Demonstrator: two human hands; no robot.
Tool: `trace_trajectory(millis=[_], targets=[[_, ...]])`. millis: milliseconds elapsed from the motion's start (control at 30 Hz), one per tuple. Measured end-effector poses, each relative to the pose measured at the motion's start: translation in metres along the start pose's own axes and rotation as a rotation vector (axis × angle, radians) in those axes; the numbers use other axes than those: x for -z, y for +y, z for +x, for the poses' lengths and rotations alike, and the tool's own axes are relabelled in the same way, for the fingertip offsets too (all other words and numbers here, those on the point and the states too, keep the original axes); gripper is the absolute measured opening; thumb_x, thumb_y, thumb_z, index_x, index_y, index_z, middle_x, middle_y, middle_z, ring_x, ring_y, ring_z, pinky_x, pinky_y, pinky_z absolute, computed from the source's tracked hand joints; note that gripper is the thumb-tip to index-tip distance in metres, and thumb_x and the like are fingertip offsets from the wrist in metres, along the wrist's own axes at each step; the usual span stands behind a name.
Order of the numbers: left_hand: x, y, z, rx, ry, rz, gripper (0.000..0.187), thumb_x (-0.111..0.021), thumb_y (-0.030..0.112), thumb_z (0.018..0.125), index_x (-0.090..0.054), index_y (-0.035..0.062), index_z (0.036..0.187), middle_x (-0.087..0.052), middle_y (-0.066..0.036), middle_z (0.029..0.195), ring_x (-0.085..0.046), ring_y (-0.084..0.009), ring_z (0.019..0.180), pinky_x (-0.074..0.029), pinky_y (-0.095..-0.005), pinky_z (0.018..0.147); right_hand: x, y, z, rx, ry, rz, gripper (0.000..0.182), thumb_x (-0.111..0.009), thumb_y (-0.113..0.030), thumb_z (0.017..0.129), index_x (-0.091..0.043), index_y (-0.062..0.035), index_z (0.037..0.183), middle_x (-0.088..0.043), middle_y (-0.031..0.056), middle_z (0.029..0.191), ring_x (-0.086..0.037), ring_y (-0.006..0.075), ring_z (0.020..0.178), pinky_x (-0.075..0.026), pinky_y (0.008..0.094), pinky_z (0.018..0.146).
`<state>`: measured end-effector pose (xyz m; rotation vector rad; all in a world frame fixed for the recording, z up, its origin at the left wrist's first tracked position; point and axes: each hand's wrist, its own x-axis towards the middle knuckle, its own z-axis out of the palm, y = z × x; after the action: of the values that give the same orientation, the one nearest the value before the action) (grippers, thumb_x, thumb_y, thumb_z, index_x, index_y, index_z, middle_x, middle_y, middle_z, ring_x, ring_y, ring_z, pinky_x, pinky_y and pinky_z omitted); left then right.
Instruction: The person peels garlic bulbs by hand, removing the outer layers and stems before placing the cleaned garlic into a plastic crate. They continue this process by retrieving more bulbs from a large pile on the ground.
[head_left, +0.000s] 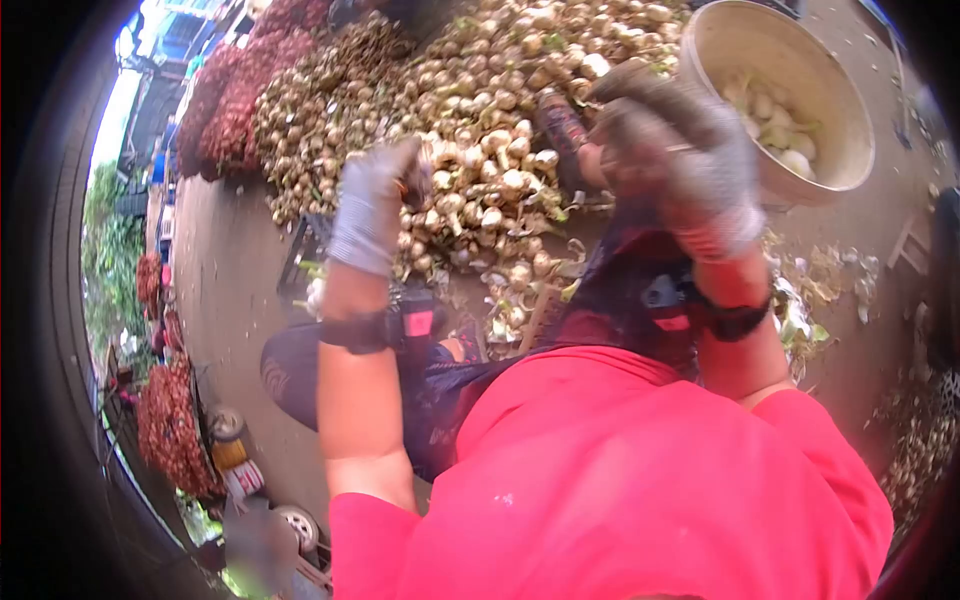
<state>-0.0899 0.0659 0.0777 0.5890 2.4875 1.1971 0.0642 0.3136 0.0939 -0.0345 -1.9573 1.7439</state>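
A large heap of pale, dry-skinned onions (480, 100) spreads across the floor in front of me. My left hand (378, 195), in a grey-white work glove, is held over the near edge of the heap. Its fingers are curled closed around something dark that I cannot make out. My right hand (685, 160), gloved too, is raised between the heap and a white bucket (855, 150), smeared by motion so its fingers do not show clearly. Inside that bucket lie several peeled white onions (780, 120).
Full red mesh sacks (240, 100) stand at the heap's left, and another red sack (175, 430) sits farther left. Loose skins and leaves (800, 300) litter the floor at the right. A dark crate (305, 250) is near my left knee.
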Motion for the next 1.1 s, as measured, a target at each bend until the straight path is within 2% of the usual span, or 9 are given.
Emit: trace_trajectory(millis=[33,100,233,300,433,567,633,967,1100], targets=[[-0.003,-0.03,-0.017,0.34,0.038,-0.219,0.024,-0.06,0.022,0.09,-0.063,0.003,0.076,-0.058,-0.004,0.061,-0.059,-0.0106,0.06,-0.046,-0.0269,0.051,-0.027,0.005,0.001,-0.355,-0.052,0.289,0.015,-0.058,-0.008,0.087,-0.065,-0.0003,0.099,-0.062,0.0033,0.069,-0.057,0.0076,0.056,-0.044,0.0238,0.048],[-0.027,-0.103,-0.045,0.585,0.083,-0.271,0.035,-0.063,0.033,0.087,-0.063,0.0012,0.072,-0.059,-0.004,0.064,-0.057,-0.012,0.06,-0.047,-0.0303,0.052,-0.05,0.05,0.002,0.207,-0.255,-0.423,0.014,-0.059,-0.003,0.071,-0.062,-0.0043,0.085,-0.061,0.012,0.069,-0.061,0.0292,0.063,-0.049,0.0371,0.067],[-0.102,-0.285,-0.096,-0.191,-0.499,0.724,0.026,-0.063,0.029,0.082,-0.068,0.0038,0.083,-0.066,-0.018,0.079,-0.066,-0.0286,0.076,-0.051,-0.0381,0.071,-0.068,0.063,-0.005,0.103,-0.328,-0.248,0.028,-0.055,0.004,0.067,-0.063,-0.0057,0.091,-0.062,0.0118,0.076,-0.063,0.0316,0.072,-0.05,0.0372,0.066],[-0.138,-0.278,-0.1,0.739,-0.514,0.298,0.031,-0.065,0.039,0.078,-0.069,0.0128,0.095,-0.067,-0.016,0.092,-0.066,-0.0301,0.082,-0.053,-0.0408,0.075,-0.07,0.072,-0.003,-0.062,-0.371,-0.304,0.033,-0.052,0.008,0.067,-0.064,-0.0041,0.095,-0.063,0.0101,0.075,-0.064,0.0259,0.064,-0.05,0.033,0.057],[-0.165,-0.251,-0.085,0.303,-0.825,0.601,0.04,-0.058,0.04,0.08,-0.064,0.0141,0.109,-0.061,-0.017,0.114,-0.06,-0.0328,0.104,-0.048,-0.0419,0.089,-0.1,0.085,0.0,-0.435,-0.351,-0.369,0.034,-0.05,0.01,0.071,-0.064,-0.0024,0.099,-0.06,0.0087,0.069,-0.062,0.0177,0.058,-0.049,0.0296,0.051],[-0.185,-0.287,-0.077,0.232,-1.092,0.748,0.034,-0.057,0.026,0.083,-0.064,0.0115,0.113,-0.061,-0.013,0.118,-0.062,-0.0288,0.105,-0.05,-0.0418,0.085,-0.138,0.111,-0.013,-0.441,-0.471,-0.484,0.031,-0.054,0.002,0.071,-0.065,-0.0042,0.099,-0.061,0.0156,0.075,-0.062,0.0306,0.066,-0.05,0.0385,0.062],[-0.18,-0.278,-0.068,0.173,-1.18,0.749,0.031,-0.059,0.023,0.081,-0.069,0.0113,0.109,-0.065,-0.013,0.113,-0.063,-0.0266,0.106,-0.05,-0.0393,0.086,-0.15,0.119,-0.019,-0.427,-0.581,-0.606,0.026,-0.05,0.01,0.081,-0.062,0.0004,0.102,-0.059,0.0103,0.073,-0.058,0.0146,0.049,-0.048,0.028,0.047],[-0.111,-0.248,-0.053,0.467,-0.918,0.156,0.059,-0.078,0.045,0.064,-0.067,-0.0028,0.097,-0.068,-0.019,0.094,-0.065,-0.0318,0.089,-0.05,-0.0364,0.08,-0.168,0.144,-0.062,-0.487,-1.097,-0.872,0.059,-0.061,-0.011,0.071,-0.05,-0.0107,0.129,-0.051,0.018,0.128,-0.059,0.0368,0.103,-0.05,0.0433,0.085],[-0.041,-0.163,-0.063,0.508,-0.602,-0.713,0.033,-0.063,0.021,0.08,-0.061,-0.0036,0.102,-0.063,-0.006,0.079,-0.058,-0.0198,0.071,-0.047,-0.0272,0.069,-0.178,0.146,-0.078,-0.315,-0.931,-0.543,0.059,-0.063,-0.006,0.073,-0.046,-0.0057,0.13,-0.049,0.0215,0.125,-0.054,0.0387,0.11,-0.046,0.042,0.091]])
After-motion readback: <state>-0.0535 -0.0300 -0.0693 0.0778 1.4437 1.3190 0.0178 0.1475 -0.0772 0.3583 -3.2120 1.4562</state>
